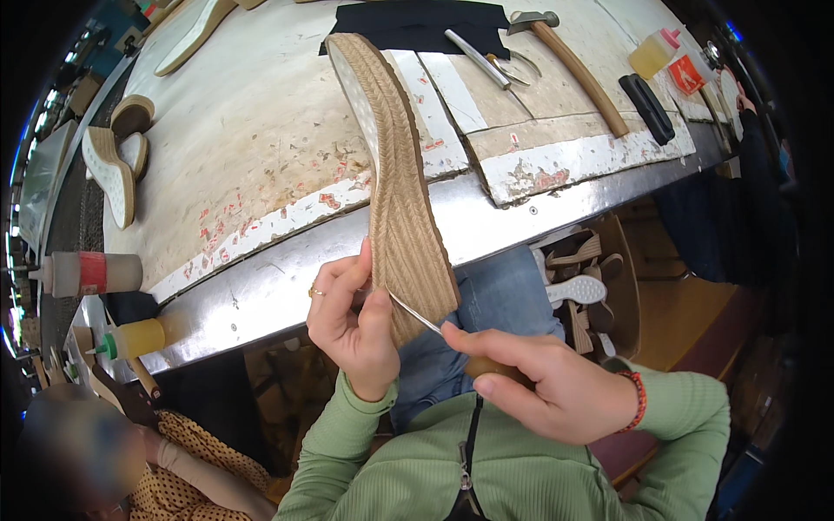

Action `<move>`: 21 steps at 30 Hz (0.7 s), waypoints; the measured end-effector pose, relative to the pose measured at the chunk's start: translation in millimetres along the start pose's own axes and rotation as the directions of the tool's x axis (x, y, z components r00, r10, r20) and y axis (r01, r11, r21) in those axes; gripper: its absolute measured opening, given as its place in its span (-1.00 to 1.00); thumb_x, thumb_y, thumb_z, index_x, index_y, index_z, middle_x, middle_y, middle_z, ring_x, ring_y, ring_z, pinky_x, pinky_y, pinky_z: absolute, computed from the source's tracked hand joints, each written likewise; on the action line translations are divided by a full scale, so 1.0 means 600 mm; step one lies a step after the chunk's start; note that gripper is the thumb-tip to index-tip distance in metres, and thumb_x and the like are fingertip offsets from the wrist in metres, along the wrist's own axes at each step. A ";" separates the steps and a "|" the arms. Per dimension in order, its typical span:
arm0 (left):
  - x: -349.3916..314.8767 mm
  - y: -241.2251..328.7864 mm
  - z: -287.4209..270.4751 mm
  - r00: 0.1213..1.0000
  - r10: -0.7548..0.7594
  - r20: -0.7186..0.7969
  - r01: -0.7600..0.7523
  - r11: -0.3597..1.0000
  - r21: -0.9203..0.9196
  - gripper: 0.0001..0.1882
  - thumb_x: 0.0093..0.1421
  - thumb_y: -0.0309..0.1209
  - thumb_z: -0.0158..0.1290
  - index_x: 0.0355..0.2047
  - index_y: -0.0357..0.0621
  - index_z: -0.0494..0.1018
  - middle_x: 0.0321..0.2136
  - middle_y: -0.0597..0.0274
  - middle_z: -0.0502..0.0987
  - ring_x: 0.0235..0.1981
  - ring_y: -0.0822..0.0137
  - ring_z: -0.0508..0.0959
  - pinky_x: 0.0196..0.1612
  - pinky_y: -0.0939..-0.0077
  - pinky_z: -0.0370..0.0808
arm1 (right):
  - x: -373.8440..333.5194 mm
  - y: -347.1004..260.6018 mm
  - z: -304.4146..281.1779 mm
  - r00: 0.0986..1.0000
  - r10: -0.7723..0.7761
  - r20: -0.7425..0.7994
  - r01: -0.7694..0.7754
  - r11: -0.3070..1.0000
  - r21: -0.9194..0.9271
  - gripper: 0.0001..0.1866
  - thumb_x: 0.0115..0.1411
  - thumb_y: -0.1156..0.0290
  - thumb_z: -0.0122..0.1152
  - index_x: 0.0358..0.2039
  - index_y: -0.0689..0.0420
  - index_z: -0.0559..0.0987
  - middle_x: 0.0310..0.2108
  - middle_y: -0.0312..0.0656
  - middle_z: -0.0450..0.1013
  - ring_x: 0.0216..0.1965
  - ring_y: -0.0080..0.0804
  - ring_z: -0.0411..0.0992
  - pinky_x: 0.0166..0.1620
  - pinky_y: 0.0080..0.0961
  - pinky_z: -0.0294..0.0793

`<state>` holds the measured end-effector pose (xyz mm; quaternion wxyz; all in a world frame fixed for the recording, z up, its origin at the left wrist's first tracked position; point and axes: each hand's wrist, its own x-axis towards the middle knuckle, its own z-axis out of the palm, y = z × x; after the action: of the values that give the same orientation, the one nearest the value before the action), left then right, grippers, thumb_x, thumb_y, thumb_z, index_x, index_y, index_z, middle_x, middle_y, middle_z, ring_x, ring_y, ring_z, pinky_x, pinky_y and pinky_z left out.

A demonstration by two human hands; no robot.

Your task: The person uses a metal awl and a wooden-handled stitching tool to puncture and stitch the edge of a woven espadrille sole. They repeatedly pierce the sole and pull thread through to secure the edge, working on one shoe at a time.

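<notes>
A wedge shoe sole (406,191) wrapped in braided tan rope stands tilted across the bench edge, its toe end pointing away and its thick heel toward me. My left hand (352,317) grips the heel's left side, thumb and fingers pressed on it. In my right hand (547,382) is a hand tool with a thin, slightly curved metal shank (415,313) and a brownish handle (499,369) mostly covered by my fingers. The shank lies against the heel's rope side, its far tip close to my left thumb. The exact kind of tool does not show.
On the worn bench (252,139) lie a hammer (578,74), a black cloth (417,28), metal hand tools (478,58) and more soles (110,178). Glue bottles (139,339) stand left. A box of soles (612,286) sits below the edge. A co-worker (200,460) is lower left.
</notes>
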<state>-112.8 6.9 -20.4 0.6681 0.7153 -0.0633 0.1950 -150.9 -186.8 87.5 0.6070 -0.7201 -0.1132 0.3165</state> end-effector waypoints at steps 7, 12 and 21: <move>0.002 -0.001 0.001 1.000 0.001 0.019 0.000 1.000 -0.014 -0.61 0.08 -0.55 0.02 -0.06 -0.45 0.48 -0.30 0.09 0.48 -0.34 0.43 0.42 -0.29 0.62 0.36 | -0.011 0.011 0.022 0.999 0.002 -0.044 -0.001 1.000 0.004 -0.46 0.23 0.56 0.03 0.22 0.36 0.21 -0.43 -0.05 0.41 -0.49 -0.26 0.39 -0.36 -0.42 0.39; 0.005 0.011 -0.006 0.998 -0.038 0.043 0.039 0.999 -0.028 -0.63 0.10 -0.55 0.02 -0.06 -0.45 0.48 -0.30 0.12 0.49 -0.34 0.44 0.43 -0.24 0.62 0.37 | -0.023 0.047 0.026 0.923 -0.316 -0.221 0.278 0.942 -0.187 -0.51 0.27 0.53 -0.01 0.22 0.33 0.27 -0.42 -0.14 0.42 -0.52 -0.52 0.38 -0.42 -0.60 0.36; 0.014 0.015 -0.004 0.993 -0.098 0.069 0.102 0.994 -0.046 -0.65 0.12 -0.62 0.01 -0.05 -0.44 0.47 -0.34 0.19 0.48 -0.30 0.45 0.46 -0.18 0.59 0.40 | -0.007 0.055 0.041 0.989 -0.071 -0.133 0.102 0.964 0.245 -0.54 0.39 0.46 -0.18 0.27 0.24 0.22 -0.47 -0.31 0.39 -0.66 -0.73 0.31 -0.59 -0.76 0.30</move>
<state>-108.7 9.7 -8.6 0.6919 0.7071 -0.0545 0.1356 -176.2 -177.0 56.1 0.7122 -0.6500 -0.0660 0.2566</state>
